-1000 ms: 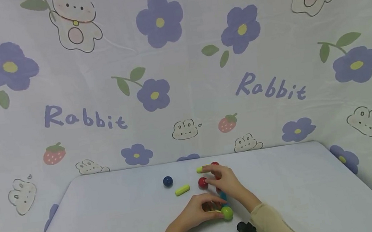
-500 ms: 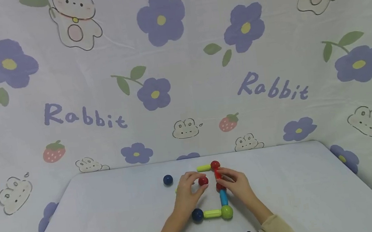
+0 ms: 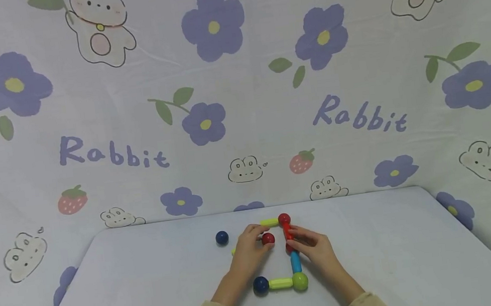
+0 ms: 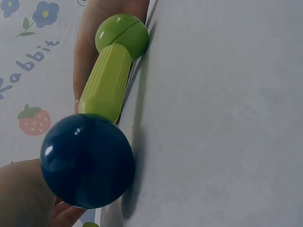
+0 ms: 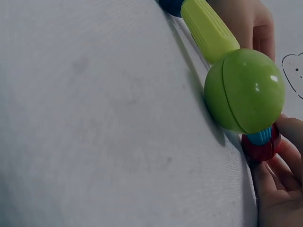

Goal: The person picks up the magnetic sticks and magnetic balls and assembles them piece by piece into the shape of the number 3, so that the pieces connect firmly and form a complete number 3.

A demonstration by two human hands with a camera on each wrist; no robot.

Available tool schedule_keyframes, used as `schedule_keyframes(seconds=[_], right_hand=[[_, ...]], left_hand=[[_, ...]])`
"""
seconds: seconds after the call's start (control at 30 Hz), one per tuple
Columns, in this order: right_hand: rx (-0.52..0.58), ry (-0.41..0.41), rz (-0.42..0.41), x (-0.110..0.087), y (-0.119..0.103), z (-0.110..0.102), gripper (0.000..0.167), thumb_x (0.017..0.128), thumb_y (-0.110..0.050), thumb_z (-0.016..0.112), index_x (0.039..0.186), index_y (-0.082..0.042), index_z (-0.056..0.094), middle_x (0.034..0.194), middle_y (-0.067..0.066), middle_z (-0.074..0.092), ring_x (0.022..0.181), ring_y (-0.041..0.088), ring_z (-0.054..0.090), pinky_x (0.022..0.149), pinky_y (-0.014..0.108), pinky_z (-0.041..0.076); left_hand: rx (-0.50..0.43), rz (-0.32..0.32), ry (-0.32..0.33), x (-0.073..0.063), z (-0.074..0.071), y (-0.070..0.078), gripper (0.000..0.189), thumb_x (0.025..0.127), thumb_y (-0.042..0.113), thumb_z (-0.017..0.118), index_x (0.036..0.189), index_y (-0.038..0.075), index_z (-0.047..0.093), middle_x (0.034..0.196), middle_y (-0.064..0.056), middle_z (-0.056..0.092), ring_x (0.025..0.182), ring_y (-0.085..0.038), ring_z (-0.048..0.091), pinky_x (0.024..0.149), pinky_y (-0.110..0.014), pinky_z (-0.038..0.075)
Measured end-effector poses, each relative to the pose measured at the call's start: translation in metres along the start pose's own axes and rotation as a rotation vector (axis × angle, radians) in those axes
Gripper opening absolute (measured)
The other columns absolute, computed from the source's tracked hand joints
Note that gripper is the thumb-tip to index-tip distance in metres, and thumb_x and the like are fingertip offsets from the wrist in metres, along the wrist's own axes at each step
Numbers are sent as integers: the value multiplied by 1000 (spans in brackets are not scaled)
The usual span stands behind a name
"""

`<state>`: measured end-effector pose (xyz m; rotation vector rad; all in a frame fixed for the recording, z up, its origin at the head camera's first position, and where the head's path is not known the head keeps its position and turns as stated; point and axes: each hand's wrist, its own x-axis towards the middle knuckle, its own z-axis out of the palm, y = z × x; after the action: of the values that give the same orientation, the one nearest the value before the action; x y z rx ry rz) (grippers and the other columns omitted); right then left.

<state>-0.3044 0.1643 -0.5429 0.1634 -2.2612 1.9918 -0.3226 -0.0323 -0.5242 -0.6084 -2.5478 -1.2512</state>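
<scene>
In the head view, my left hand (image 3: 248, 251) curls its fingers and thumb around a loose red ball (image 3: 268, 240). My right hand (image 3: 316, 247) grips a red rod (image 3: 288, 231) from the right side, fingertips along it. That rod joins a far red ball (image 3: 284, 219) to a nearer red ball (image 3: 289, 249), partly covered by the thumb. From there a blue rod (image 3: 296, 262) runs to a green ball (image 3: 300, 281). A yellow-green rod (image 3: 280, 283) links the green ball to a dark blue ball (image 3: 261, 285), which looms large in the left wrist view.
Another yellow-green rod (image 3: 269, 222) sticks out left from the far red ball. A loose dark blue ball (image 3: 222, 238) lies on the white table (image 3: 151, 285). One more yellow-green rod (image 3: 233, 252) is mostly hidden behind the left hand. Patterned cloth (image 3: 242, 123) hangs behind.
My left hand has left the green ball and yellow-green rod for the loose red ball. My right hand has drawn back from around that ball to the red rod.
</scene>
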Motion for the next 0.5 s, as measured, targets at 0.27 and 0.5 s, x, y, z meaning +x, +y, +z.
schedule_keyframes(seconds=[0.27,0.5], right_hand=[[-35,11,3,0,3,0,34,75,-22,73,108,-12,66,120,-5,55,110,10,49,87,27,40],[-43,16,-10,0,6,1,34,76,-22,72,108,-13,66,120,-6,55,110,9,49,86,24,41]], left_hand=[[21,13,-20,2,3,-3,39,73,7,73,110,7,61,102,-1,57,93,-13,56,77,-22,46],[-11,6,56,7,2,-13,35,72,5,74,104,4,62,98,-3,59,89,-13,57,75,-21,46]])
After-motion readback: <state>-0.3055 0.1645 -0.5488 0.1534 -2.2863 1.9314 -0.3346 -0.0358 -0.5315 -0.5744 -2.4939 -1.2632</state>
